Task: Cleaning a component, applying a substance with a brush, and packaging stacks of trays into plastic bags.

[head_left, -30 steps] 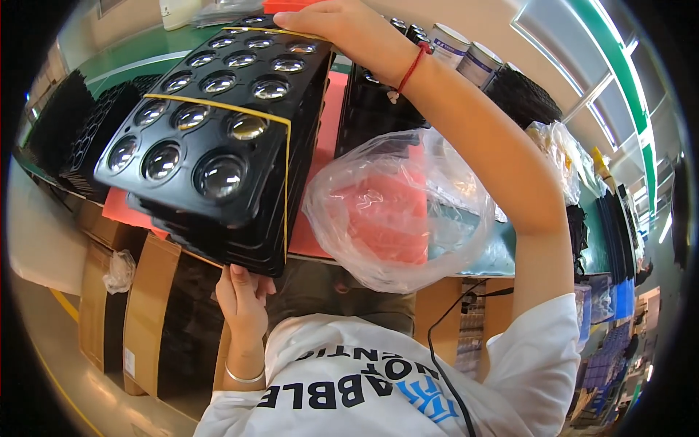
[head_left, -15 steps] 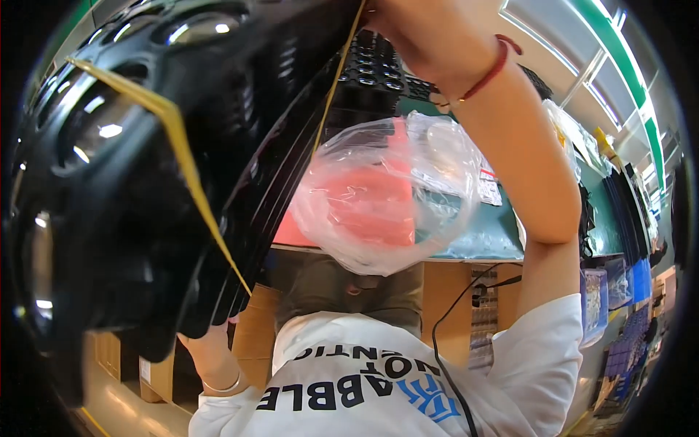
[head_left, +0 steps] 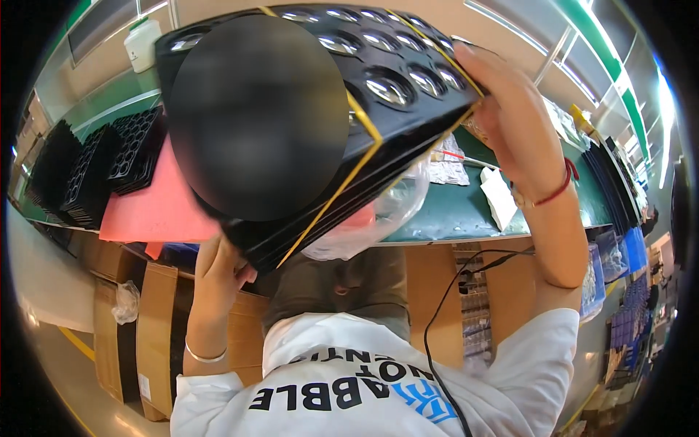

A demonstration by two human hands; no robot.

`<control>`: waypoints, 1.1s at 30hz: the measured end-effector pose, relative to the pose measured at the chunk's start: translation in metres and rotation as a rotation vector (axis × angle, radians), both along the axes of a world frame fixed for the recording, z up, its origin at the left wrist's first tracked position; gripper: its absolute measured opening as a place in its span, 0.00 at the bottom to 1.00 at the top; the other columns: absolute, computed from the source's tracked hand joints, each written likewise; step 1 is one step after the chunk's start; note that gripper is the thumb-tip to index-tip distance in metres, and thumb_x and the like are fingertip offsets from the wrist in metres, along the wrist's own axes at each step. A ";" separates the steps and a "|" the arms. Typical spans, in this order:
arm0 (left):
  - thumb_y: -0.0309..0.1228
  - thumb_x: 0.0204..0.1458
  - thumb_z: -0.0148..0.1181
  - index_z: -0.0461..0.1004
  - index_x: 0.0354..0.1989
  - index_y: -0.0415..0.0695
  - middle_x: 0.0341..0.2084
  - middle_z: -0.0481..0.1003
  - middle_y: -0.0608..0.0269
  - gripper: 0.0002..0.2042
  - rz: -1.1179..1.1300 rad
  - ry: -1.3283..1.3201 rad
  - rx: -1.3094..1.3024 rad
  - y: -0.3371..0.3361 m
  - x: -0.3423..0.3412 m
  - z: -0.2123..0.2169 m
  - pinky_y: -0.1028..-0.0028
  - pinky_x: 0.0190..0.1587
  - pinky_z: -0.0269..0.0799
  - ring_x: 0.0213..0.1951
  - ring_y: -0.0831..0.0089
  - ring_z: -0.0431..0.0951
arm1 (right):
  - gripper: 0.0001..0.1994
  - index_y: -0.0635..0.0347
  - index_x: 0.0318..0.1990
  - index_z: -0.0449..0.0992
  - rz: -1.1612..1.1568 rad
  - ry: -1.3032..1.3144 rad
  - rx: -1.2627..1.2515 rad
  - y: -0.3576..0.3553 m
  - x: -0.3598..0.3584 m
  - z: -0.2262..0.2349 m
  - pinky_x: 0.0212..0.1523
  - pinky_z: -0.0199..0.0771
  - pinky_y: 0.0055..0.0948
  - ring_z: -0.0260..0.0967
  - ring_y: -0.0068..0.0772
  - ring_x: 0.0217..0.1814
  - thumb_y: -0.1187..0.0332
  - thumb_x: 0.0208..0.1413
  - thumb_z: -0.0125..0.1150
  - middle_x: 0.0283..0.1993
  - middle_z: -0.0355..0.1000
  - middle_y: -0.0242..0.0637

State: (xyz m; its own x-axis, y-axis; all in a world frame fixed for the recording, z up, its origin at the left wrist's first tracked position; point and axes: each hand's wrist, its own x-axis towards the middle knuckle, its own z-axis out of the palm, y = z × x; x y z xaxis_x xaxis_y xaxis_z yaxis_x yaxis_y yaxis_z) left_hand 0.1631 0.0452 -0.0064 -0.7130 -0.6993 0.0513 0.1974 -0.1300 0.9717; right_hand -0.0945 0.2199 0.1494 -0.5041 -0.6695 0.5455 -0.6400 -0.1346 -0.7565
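I hold a stack of black plastic trays point(head_left: 400, 120) with round moulded pockets up in front of me, tilted above the table. Yellow rubber bands point(head_left: 328, 204) run around it. At the lower near corner, my left hand point(head_left: 218, 266) is closed on the stack's edge, thumb and fingers partly visible. My right hand point(head_left: 502, 105) grips the far right end, its fingertips partly hidden. A dark blurred round patch covers much of the stack's left part. Beneath the stack, a clear plastic bag point(head_left: 415, 197) lies partly covered on the table.
Black trays point(head_left: 135, 149) stand in stacks at the left of the green table point(head_left: 451, 215). A pink sheet point(head_left: 156, 211) lies near its front edge. A white jar point(head_left: 143, 45) stands at the back left. Cardboard boxes point(head_left: 156, 320) are under the table. A black cable point(head_left: 429, 328) hangs across my shirt.
The banded stack has swung right and farther from me, uncovering the table's left side. My left hand has risen with it, and my right hand has shifted right and down.
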 end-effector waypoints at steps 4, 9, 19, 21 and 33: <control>0.47 0.63 0.41 0.66 0.26 0.40 0.11 0.58 0.72 0.23 -0.143 -0.073 -0.064 -0.004 -0.017 0.003 0.81 0.18 0.54 0.13 0.83 0.57 | 0.14 0.59 0.44 0.76 -0.067 -0.297 0.093 0.022 -0.002 -0.014 0.45 0.59 0.22 0.61 0.19 0.43 0.59 0.58 0.53 0.40 0.69 0.27; 0.43 0.63 0.43 0.67 0.29 0.41 0.11 0.60 0.72 0.18 -0.314 -0.042 -0.073 -0.014 -0.032 -0.006 0.82 0.16 0.53 0.13 0.84 0.58 | 0.14 0.60 0.45 0.75 -0.170 -0.478 -0.022 0.036 -0.003 -0.036 0.38 0.58 0.17 0.60 0.15 0.37 0.60 0.59 0.54 0.37 0.70 0.26; 0.43 0.64 0.39 0.66 0.24 0.40 0.14 0.61 0.71 0.21 -0.427 -0.235 -0.132 -0.027 -0.045 0.016 0.79 0.23 0.59 0.18 0.81 0.61 | 0.17 0.70 0.53 0.68 -0.119 -0.616 -0.204 0.054 0.015 -0.056 0.48 0.66 0.24 0.69 0.25 0.48 0.67 0.62 0.48 0.49 0.72 0.38; 0.44 0.64 0.38 0.69 0.30 0.40 0.14 0.61 0.72 0.21 -0.437 -0.246 -0.192 -0.032 -0.047 0.014 0.81 0.21 0.55 0.17 0.83 0.59 | 0.17 0.69 0.55 0.67 -0.048 -0.641 -0.162 0.065 0.005 -0.058 0.53 0.66 0.29 0.68 0.28 0.53 0.67 0.64 0.44 0.53 0.70 0.41; 0.38 0.64 0.40 0.71 0.43 0.31 0.44 0.67 0.59 0.19 -0.318 -0.019 -0.333 -0.040 -0.059 -0.010 0.76 0.51 0.60 0.46 0.73 0.66 | 0.19 0.70 0.58 0.64 -0.056 -0.680 -0.192 0.052 -0.006 -0.060 0.55 0.67 0.33 0.68 0.32 0.54 0.65 0.65 0.41 0.55 0.68 0.42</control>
